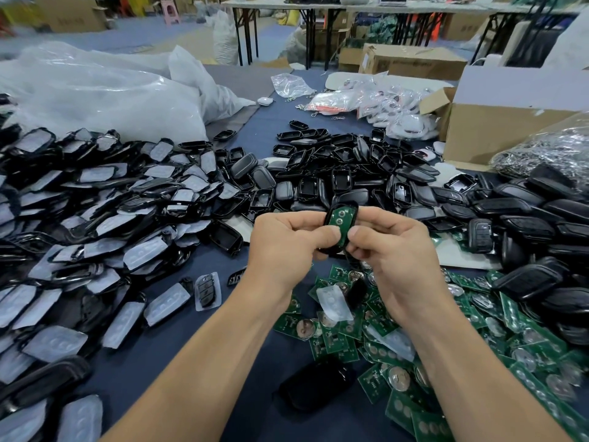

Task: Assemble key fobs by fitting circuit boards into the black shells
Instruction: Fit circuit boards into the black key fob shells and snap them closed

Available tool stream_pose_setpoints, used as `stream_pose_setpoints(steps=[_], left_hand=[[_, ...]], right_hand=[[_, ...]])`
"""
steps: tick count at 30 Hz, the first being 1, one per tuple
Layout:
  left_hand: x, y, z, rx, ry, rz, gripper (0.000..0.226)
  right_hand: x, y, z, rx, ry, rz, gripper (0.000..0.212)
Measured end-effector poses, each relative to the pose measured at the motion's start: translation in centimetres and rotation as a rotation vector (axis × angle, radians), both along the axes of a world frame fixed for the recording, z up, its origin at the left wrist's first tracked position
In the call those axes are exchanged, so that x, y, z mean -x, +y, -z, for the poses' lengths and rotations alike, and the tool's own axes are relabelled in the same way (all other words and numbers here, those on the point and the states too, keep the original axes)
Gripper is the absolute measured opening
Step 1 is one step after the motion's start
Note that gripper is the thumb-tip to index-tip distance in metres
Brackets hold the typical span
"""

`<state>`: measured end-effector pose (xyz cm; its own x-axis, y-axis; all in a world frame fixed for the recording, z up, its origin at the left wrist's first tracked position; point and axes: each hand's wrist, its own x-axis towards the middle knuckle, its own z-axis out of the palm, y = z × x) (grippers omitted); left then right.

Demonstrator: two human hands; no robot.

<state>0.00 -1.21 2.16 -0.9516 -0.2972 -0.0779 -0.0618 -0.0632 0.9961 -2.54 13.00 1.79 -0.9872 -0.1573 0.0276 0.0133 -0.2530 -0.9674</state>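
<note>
Above the blue table, both hands hold one black shell [350, 206] with a green circuit board [338, 220] lying inside it, two round contacts showing. My left hand [287, 247] grips the shell's left side, thumb pressing on the board. My right hand [392, 247] grips the right side, its thumb also on the board's lower part. The shell's lower end is hidden by my fingers. A pile of loose green circuit boards [478, 346] lies below my right hand. Empty black shells [344, 173] are heaped beyond the hands.
Several shells fitted with translucent button pads [95, 218] cover the left side. Black shell covers [541, 224] pile up on the right. A lone black shell [315, 384] lies near the front. Cardboard boxes [490, 129] and plastic bags [105, 90] stand at the back.
</note>
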Motion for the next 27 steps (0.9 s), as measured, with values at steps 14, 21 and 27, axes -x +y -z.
stream_pose_setpoints(steps=[14, 21, 27], left_hand=[[0.12, -0.49, -0.14, -0.125, -0.039, 0.183, 0.033], [0.14, -0.60, -0.03, 0.013, -0.019, 0.139, 0.023], [0.30, -0.33, 0.05, 0.157, 0.055, 0.007, 0.011]], right_hand=[[-0.22, -0.05, 0.36, -0.173, 0.115, 0.158, 0.031], [-0.51, -0.21, 0.24, -0.259, 0.207, 0.153, 0.030], [-0.68, -0.29, 0.28, -0.323, 0.274, 0.153, 0.024]])
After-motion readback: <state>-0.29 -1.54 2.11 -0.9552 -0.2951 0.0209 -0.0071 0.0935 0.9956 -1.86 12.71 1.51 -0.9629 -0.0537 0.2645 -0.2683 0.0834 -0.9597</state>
